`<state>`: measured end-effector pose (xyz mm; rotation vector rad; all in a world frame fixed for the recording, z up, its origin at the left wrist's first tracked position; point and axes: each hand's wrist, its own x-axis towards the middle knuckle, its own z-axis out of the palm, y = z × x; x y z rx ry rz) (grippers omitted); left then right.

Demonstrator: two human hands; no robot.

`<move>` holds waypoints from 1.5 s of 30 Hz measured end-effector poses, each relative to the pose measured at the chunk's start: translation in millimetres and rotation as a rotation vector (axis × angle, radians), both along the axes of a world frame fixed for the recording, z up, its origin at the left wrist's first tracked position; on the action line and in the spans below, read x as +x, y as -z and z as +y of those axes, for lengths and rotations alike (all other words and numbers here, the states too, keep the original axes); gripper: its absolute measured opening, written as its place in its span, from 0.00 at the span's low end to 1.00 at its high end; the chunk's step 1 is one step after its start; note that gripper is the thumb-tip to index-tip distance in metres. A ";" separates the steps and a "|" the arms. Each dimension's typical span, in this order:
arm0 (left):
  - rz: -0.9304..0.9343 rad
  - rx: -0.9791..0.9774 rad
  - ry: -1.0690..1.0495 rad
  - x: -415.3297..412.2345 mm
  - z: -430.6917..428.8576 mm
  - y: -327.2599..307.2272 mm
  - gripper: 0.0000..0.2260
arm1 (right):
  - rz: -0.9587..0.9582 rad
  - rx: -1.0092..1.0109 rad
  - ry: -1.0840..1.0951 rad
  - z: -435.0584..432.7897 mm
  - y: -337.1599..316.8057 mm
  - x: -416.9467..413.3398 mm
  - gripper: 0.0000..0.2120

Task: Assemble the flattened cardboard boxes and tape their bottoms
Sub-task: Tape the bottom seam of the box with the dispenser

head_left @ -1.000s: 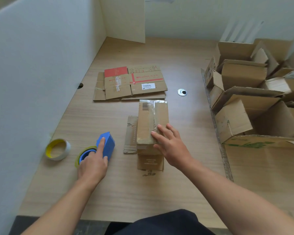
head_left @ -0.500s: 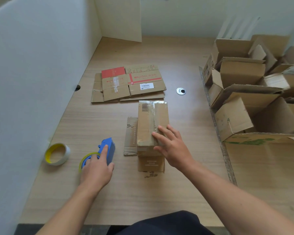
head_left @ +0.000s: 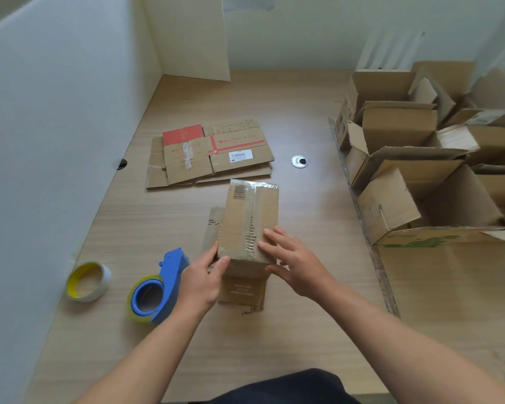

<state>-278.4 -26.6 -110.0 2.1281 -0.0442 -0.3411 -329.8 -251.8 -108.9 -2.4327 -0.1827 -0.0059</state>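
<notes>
While the small box sits bottom-up on the table, seam taped, the left hand pinches its near-left corner and the right hand presses flat on top, fingers spread, probably steadying it. The tape dispenser lies handy beside.

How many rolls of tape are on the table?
2: a loose yellow-cored roll by the left wall, and a roll in the blue dispenser beside it. Others may be hidden.
</notes>
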 end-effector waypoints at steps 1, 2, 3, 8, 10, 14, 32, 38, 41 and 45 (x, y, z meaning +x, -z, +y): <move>0.009 -0.008 -0.014 -1.4 -1.2 2.1 0.20 | -0.020 -0.024 -0.005 0.1 0.1 -0.4 0.25; 0.018 -0.009 -0.031 -1.9 -2.8 3.6 0.20 | -0.045 -0.050 -0.005 1.1 0.4 -0.6 0.24; 0.027 -0.005 -0.053 -2.1 -4.9 4.9 0.20 | -0.075 -0.076 -0.005 2.6 1.3 -0.9 0.24; 0.085 -0.016 -0.138 -1.4 -15.0 7.8 0.17 | -0.088 -0.103 -0.043 3.5 5.3 2.6 0.26; 0.093 -0.017 -0.148 0.1 -16.7 7.4 0.16 | -0.077 -0.111 -0.056 -0.7 5.6 4.3 0.26; 0.096 -0.023 -0.158 3.6 -19.6 2.8 0.15 | -0.054 -0.084 -0.028 -0.1 4.7 4.2 0.25; 0.246 -0.092 0.141 17.8 -21.0 -12.3 0.17 | 0.033 0.112 0.516 -75.3 -51.9 42.3 0.20; 0.160 0.026 0.225 21.8 -27.0 -14.1 0.18 | 0.374 0.470 0.528 -93.0 -19.5 21.4 0.11; 0.035 0.123 0.073 15.9 -33.4 -9.7 0.20 | 0.345 0.593 0.586 -87.7 -12.3 9.3 0.12; 0.082 0.069 -0.004 8.2 -38.6 -5.1 0.23 | 0.330 0.570 0.588 -82.0 -11.8 10.8 0.15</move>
